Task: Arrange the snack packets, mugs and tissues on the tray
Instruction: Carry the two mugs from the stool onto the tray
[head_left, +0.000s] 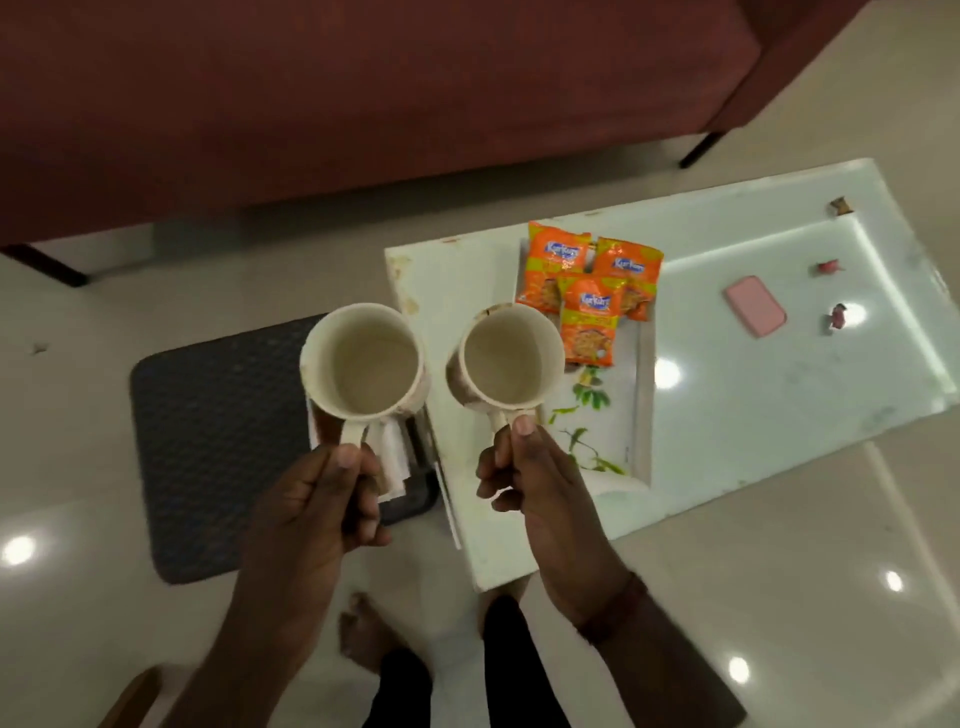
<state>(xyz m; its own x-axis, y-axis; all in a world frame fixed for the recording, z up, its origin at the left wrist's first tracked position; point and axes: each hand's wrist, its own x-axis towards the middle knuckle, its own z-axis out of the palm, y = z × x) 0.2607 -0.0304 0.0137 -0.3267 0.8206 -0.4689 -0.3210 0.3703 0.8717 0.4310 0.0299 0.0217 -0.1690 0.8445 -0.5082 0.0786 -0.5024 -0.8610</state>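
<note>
I hold two empty cream mugs by their handles, raised in the air. My left hand (322, 499) grips the left mug (363, 364), with white tissues (392, 457) pinched under its handle. My right hand (535, 483) grips the right mug (511, 358), which hangs over the near left part of the white floral tray (641, 405). Three orange snack packets (592, 291) lie overlapping on the tray's far end. The tray rests on a white glossy table (753, 395).
A pink phone (755, 306) and small wrapped candies (831, 267) lie on the table's right half. A dark floor mat (218, 441) lies left of the table, below the left mug. A maroon sofa (363, 93) stands behind. My feet (363, 634) are on the tiled floor.
</note>
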